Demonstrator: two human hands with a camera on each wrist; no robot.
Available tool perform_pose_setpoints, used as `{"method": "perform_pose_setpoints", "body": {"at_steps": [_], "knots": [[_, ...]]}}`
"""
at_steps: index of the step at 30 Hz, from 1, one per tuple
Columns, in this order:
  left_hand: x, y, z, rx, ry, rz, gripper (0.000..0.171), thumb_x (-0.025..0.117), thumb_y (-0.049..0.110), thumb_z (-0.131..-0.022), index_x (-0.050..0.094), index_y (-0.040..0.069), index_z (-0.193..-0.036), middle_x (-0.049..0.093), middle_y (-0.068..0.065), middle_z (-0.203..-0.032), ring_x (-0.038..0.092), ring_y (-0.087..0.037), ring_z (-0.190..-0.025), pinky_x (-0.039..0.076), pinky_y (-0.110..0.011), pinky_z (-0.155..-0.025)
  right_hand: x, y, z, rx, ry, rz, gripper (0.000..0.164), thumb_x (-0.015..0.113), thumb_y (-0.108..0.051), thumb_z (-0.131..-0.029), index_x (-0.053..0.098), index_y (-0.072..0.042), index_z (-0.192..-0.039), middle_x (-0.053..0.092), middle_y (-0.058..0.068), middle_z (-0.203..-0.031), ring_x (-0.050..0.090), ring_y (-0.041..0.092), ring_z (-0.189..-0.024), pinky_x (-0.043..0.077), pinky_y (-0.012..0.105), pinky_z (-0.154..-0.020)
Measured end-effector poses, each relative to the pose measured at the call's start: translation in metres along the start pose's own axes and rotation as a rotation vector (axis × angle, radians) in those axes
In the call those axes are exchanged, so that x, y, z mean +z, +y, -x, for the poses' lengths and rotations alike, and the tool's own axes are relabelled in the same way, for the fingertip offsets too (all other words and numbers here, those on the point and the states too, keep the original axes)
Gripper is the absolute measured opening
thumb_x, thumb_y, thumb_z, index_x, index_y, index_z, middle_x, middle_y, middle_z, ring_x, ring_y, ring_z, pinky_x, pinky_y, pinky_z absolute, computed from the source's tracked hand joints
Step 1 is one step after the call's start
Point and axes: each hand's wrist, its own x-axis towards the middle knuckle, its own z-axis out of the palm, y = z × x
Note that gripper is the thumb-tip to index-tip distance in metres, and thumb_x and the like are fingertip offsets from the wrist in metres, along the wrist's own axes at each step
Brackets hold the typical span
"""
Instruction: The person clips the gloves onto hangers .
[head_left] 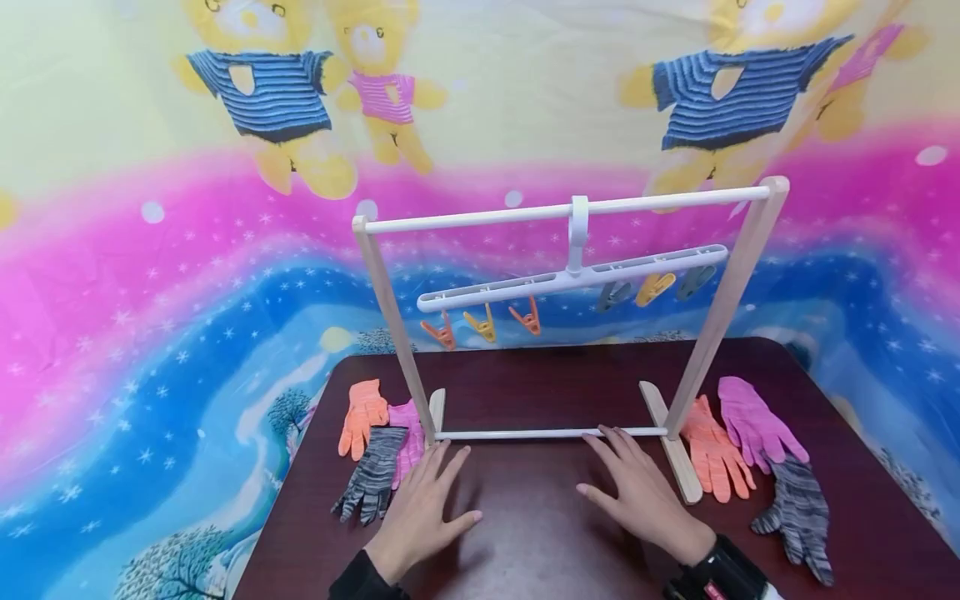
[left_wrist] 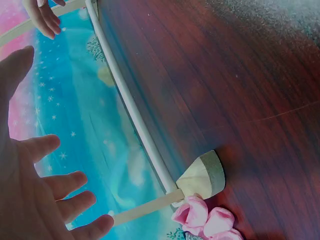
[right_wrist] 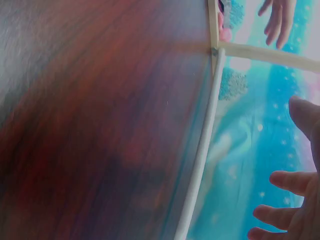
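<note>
Both bare hands hover over the table in front of a wooden rack [head_left: 705,333] with white bars. My left hand [head_left: 422,515] has its fingers spread and holds nothing; it is nearest the left pile, with an orange glove [head_left: 365,417], a pink glove [head_left: 409,442] and a grey striped glove [head_left: 372,475]. My right hand [head_left: 641,493], also spread and holding nothing, is near the rack's right foot [head_left: 678,458]. Beyond that foot lie another orange glove [head_left: 712,454], pink glove [head_left: 757,421] and grey striped glove [head_left: 795,508].
From the rack's top bar [head_left: 472,217] hangs a white hanger [head_left: 517,288], tilted up to the right. Several clips dangle from it, among them a yellow clip [head_left: 656,288] and an orange clip [head_left: 527,317]. A low white bar [head_left: 517,434] joins the feet. A patterned cloth covers the wall behind.
</note>
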Motion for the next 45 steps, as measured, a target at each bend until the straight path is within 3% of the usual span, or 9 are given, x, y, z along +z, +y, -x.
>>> {"method": "perform_pose_setpoints", "body": {"at_steps": [8, 13, 18, 23, 30, 33, 35, 42, 45], "knots": [[-0.004, -0.007, -0.002, 0.002, 0.124, -0.012, 0.070, 0.072, 0.046, -0.090, 0.049, 0.017, -0.149, 0.058, -0.014, -0.145, 0.053, -0.034, -0.137, 0.045, -0.057, -0.109, -0.020, 0.017, -0.003, -0.003, 0.081, 0.024, 0.064, 0.073, -0.044, -0.090, 0.056, -0.010, -0.142, 0.055, 0.021, -0.144, 0.049, 0.041, -0.134, 0.044, 0.065, -0.101], [-0.012, -0.011, -0.002, -0.072, 0.177, 0.044, 0.059, 0.072, 0.042, -0.092, 0.057, 0.016, -0.142, 0.064, -0.011, -0.139, 0.061, -0.031, -0.129, 0.049, -0.055, -0.104, -0.037, 0.032, 0.000, 0.036, 0.088, 0.030, 0.060, 0.071, -0.043, -0.092, 0.058, -0.007, -0.139, 0.059, 0.020, -0.140, 0.056, 0.040, -0.128, 0.048, 0.064, -0.097], [-0.024, -0.019, -0.004, -0.095, 0.299, 0.062, 0.053, 0.075, 0.034, -0.091, 0.061, 0.013, -0.138, 0.068, -0.009, -0.133, 0.065, -0.031, -0.124, 0.053, -0.054, -0.100, -0.053, 0.044, 0.004, 0.071, 0.148, 0.005, 0.053, 0.073, -0.035, -0.093, 0.060, -0.005, -0.134, 0.067, 0.021, -0.129, 0.064, 0.042, -0.115, 0.053, 0.061, -0.087], [-0.037, -0.028, -0.004, -0.126, 0.428, 0.090, 0.054, 0.077, 0.028, -0.090, 0.060, 0.010, -0.138, 0.069, -0.014, -0.131, 0.065, -0.035, -0.122, 0.055, -0.055, -0.094, -0.067, 0.053, 0.005, 0.073, 0.280, -0.001, 0.041, 0.075, -0.027, -0.090, 0.067, -0.005, -0.124, 0.072, 0.020, -0.112, 0.070, 0.037, -0.089, 0.054, 0.048, -0.064], [-0.052, -0.033, -0.014, -0.177, 0.511, 0.181, 0.052, 0.071, 0.026, -0.094, 0.056, 0.009, -0.141, 0.062, -0.017, -0.139, 0.060, -0.037, -0.128, 0.052, -0.059, -0.099, -0.088, 0.066, 0.002, 0.127, 0.387, -0.048, 0.027, 0.074, -0.017, -0.091, 0.070, -0.003, -0.114, 0.074, 0.022, -0.102, 0.062, 0.024, -0.064, 0.037, 0.025, -0.046], [-0.056, -0.036, -0.021, -0.179, 0.529, 0.216, 0.054, 0.069, 0.024, -0.096, 0.051, 0.007, -0.144, 0.059, -0.018, -0.143, 0.057, -0.038, -0.130, 0.050, -0.061, -0.099, -0.096, 0.068, 0.000, 0.162, 0.425, -0.051, 0.029, 0.070, -0.017, -0.094, 0.068, -0.001, -0.117, 0.071, 0.022, -0.102, 0.059, 0.024, -0.066, 0.037, 0.024, -0.047], [-0.058, -0.037, -0.026, -0.184, 0.535, 0.233, 0.057, 0.068, 0.023, -0.096, 0.048, 0.007, -0.147, 0.058, -0.019, -0.143, 0.057, -0.038, -0.129, 0.050, -0.060, -0.098, -0.100, 0.069, -0.004, 0.175, 0.473, -0.044, 0.028, 0.070, -0.017, -0.094, 0.068, -0.001, -0.117, 0.070, 0.021, -0.100, 0.064, 0.034, -0.082, 0.043, 0.026, -0.056], [-0.066, -0.041, -0.044, -0.218, 0.512, 0.286, 0.068, 0.063, 0.027, -0.099, 0.032, 0.009, -0.157, 0.055, -0.021, -0.144, 0.057, -0.037, -0.129, 0.053, -0.056, -0.095, -0.112, 0.072, -0.017, 0.242, 0.541, -0.080, 0.043, 0.066, -0.021, -0.096, 0.059, 0.003, -0.131, 0.064, 0.029, -0.122, 0.064, 0.044, -0.099, 0.047, 0.052, -0.075], [-0.069, -0.043, -0.052, -0.228, 0.493, 0.330, 0.073, 0.062, 0.027, -0.100, 0.024, 0.010, -0.160, 0.052, -0.021, -0.149, 0.056, -0.039, -0.132, 0.050, -0.058, -0.101, -0.111, 0.075, -0.023, 0.253, 0.530, -0.110, 0.046, 0.064, -0.022, -0.098, 0.056, 0.002, -0.136, 0.063, 0.029, -0.126, 0.063, 0.044, -0.103, 0.048, 0.045, -0.078]]}}
